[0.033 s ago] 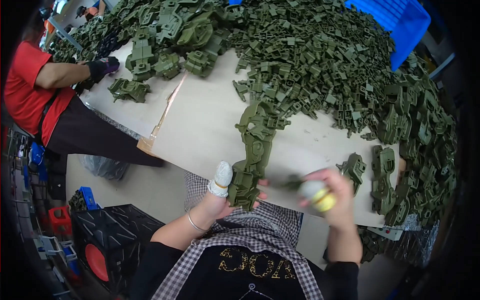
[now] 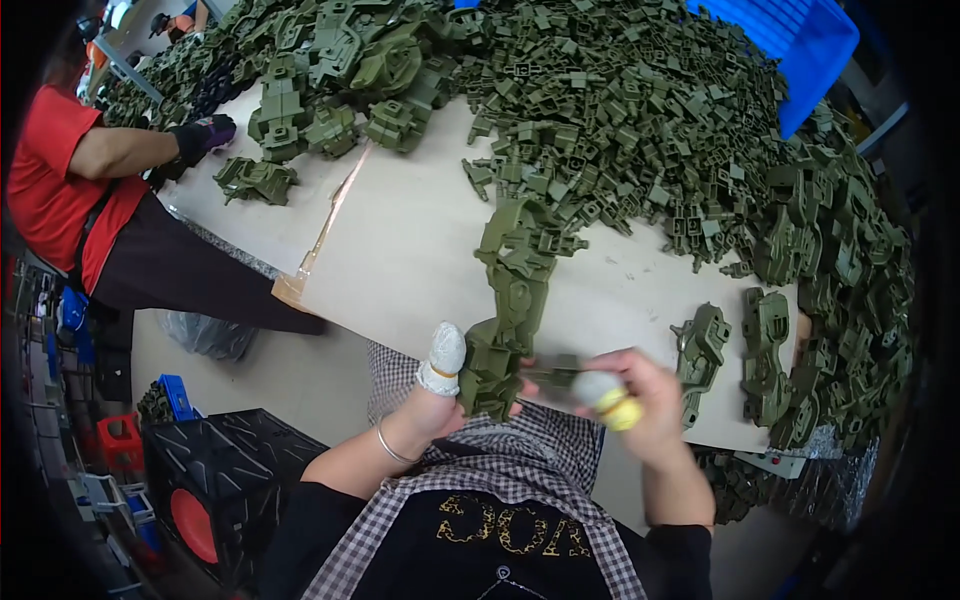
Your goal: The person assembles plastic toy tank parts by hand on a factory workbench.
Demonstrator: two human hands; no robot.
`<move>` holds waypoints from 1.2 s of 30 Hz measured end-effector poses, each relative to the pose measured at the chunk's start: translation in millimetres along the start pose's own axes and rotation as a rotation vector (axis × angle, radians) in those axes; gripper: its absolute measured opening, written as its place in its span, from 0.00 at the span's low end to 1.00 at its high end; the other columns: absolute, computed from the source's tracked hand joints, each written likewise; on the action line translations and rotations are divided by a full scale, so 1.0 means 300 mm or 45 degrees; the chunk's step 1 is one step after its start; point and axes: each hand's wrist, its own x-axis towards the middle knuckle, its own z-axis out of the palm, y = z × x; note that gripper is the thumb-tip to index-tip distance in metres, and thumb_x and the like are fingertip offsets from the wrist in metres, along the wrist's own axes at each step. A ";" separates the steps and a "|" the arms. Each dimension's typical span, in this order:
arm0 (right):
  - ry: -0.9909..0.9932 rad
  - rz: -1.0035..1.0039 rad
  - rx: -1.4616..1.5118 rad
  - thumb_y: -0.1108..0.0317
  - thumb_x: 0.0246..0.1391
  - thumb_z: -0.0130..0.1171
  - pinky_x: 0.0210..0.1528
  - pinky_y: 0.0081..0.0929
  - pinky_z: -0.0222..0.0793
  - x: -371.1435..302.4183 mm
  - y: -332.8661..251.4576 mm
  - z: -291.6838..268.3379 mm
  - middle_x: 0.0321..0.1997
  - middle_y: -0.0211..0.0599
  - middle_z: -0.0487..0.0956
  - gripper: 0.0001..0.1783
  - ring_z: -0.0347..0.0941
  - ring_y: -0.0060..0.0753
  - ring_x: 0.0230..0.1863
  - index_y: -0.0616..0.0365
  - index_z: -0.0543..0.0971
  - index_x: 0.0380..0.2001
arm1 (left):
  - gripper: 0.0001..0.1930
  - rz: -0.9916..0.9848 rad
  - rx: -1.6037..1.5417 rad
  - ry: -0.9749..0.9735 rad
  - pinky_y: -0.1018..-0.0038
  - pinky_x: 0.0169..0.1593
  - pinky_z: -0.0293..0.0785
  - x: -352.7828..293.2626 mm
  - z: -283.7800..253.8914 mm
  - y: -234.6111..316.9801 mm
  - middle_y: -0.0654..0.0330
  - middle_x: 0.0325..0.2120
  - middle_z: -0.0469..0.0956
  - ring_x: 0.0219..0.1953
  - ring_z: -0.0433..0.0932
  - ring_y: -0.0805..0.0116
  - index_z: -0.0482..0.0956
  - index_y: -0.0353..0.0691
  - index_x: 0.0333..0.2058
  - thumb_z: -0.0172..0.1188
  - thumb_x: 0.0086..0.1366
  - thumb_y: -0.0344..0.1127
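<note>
My left hand (image 2: 428, 400) is wrapped round an olive-green moulded plastic part (image 2: 487, 375) at the table's near edge. Its thumb wears a white covering with a thin band. A longer green shell (image 2: 515, 290) extends from that part onto the tabletop; I cannot tell whether they are joined. Beside the held part, my right hand (image 2: 645, 400) pinches a small green plastic piece (image 2: 553, 376), blurred by motion. White and yellow wrapping covers the right thumb. Whether the small piece touches the held part is unclear.
A big heap of small green pieces (image 2: 620, 110) covers the table's far side. Larger green shells (image 2: 768, 355) lie at the right, beneath a tilted blue crate (image 2: 815, 60). A co-worker in a red shirt (image 2: 50, 140) works at the left. A black box (image 2: 230, 480) stands lower left.
My right hand has moved left with the small green piece, closer to the part in my left hand. The longer shell has shifted and turned slightly.
</note>
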 end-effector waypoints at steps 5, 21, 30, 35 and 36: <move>0.103 -0.167 -0.457 0.78 0.45 0.57 0.33 0.23 0.71 -0.056 0.103 0.097 0.34 0.45 0.77 0.13 0.75 0.31 0.32 0.64 0.74 0.37 | 0.31 0.810 1.317 0.053 0.73 0.40 0.71 0.011 -0.018 -0.032 0.56 0.39 0.70 0.38 0.71 0.67 0.62 0.34 0.54 0.59 0.56 0.46; 0.072 0.371 0.042 0.71 0.49 0.56 0.45 0.31 0.66 -0.127 0.325 0.091 0.44 0.38 0.73 0.14 0.70 0.33 0.45 0.61 0.72 0.41 | 0.29 0.412 0.685 -0.112 0.68 0.60 0.52 0.033 0.081 -0.031 0.55 0.50 0.62 0.59 0.55 0.61 0.67 0.37 0.48 0.67 0.47 0.37; 0.025 -0.227 -0.086 0.75 0.47 0.56 0.44 0.28 0.68 -0.037 0.257 0.172 0.42 0.37 0.75 0.18 0.72 0.30 0.42 0.63 0.71 0.44 | 0.33 0.540 0.861 -0.131 0.61 0.63 0.42 0.047 0.080 -0.047 0.47 0.55 0.60 0.65 0.41 0.55 0.60 0.40 0.49 0.68 0.46 0.35; -0.136 -0.175 -0.424 0.75 0.45 0.54 0.47 0.37 0.63 -0.006 0.243 0.077 0.43 0.43 0.73 0.16 0.68 0.42 0.46 0.61 0.72 0.41 | 0.31 0.415 0.621 -0.210 0.64 0.64 0.39 0.070 0.038 -0.049 0.44 0.60 0.52 0.65 0.40 0.55 0.59 0.38 0.50 0.66 0.50 0.33; -0.080 -0.448 -0.671 0.75 0.43 0.54 0.44 0.36 0.65 -0.001 0.220 0.073 0.40 0.42 0.74 0.17 0.70 0.43 0.42 0.60 0.72 0.40 | 0.32 0.376 0.548 -0.199 0.66 0.63 0.42 0.066 0.043 -0.049 0.46 0.59 0.54 0.64 0.45 0.58 0.58 0.38 0.50 0.66 0.50 0.33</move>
